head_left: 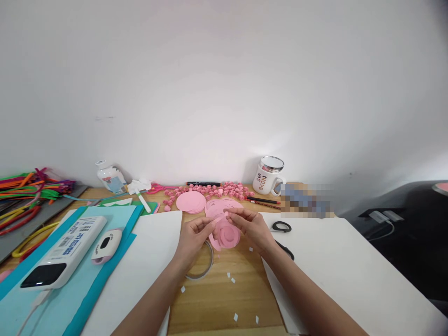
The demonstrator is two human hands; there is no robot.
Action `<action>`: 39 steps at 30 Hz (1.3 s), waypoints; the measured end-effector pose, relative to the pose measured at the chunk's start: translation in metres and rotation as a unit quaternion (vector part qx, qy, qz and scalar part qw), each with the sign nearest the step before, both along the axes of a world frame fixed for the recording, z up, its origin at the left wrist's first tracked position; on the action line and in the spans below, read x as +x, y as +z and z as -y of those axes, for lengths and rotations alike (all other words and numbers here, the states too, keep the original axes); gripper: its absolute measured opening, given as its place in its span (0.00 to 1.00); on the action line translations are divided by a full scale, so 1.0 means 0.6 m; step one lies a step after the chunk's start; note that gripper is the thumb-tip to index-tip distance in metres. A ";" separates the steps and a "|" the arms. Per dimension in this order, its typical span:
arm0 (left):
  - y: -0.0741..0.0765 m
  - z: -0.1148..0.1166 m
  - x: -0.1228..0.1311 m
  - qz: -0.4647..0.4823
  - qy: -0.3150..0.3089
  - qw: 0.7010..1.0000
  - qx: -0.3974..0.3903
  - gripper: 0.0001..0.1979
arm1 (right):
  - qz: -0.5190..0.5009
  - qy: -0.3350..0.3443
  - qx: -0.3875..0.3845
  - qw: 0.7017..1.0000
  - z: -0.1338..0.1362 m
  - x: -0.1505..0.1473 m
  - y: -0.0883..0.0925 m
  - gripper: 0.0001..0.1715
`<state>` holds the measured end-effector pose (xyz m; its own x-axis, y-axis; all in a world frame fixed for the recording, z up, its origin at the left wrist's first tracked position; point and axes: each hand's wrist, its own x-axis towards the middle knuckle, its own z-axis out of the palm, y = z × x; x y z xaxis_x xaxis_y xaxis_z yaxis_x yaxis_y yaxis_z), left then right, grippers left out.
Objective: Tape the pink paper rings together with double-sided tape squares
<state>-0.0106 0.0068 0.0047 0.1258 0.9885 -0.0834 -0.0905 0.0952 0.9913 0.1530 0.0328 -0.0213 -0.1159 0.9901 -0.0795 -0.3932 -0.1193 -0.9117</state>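
Pinching 1 pink paper piece [220,216] with left hand [194,233] and right hand [252,229], beyond 1 tape roll [211,262], with 1 mug [264,182] to its right and 1 bottle [110,178] to its left

Your wooden surface [224,298] carries pink paper circles [191,202], a tape roll [211,262] and white scraps [235,317]. Beyond them stands a mug [263,181].

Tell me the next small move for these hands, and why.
Probably a small rolling turn of the pink paper by the right hand, the left hand steadying it: both hands' fingertips are at that paper, and many small pink paper rolls lie behind.
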 end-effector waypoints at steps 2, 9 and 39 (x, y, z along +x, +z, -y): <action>-0.002 -0.001 0.000 0.002 0.005 1.000 -0.001 0.11 | -0.005 0.011 -0.003 1.000 0.000 0.001 -0.002 0.16; -0.001 0.001 0.001 -0.005 0.005 1.000 -0.007 0.11 | -0.001 -0.006 -0.013 1.000 -0.001 0.003 -0.006 0.13; 0.001 0.001 0.001 0.011 0.004 1.000 -0.006 0.11 | -0.028 -0.035 -0.020 0.999 -0.003 -0.001 -0.003 0.12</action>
<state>-0.0103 0.0063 0.0055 0.1206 0.9884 -0.0922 -0.1121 0.1059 0.9880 0.1524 0.0344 -0.0228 -0.0509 0.9921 -0.1150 -0.4518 -0.1256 -0.8832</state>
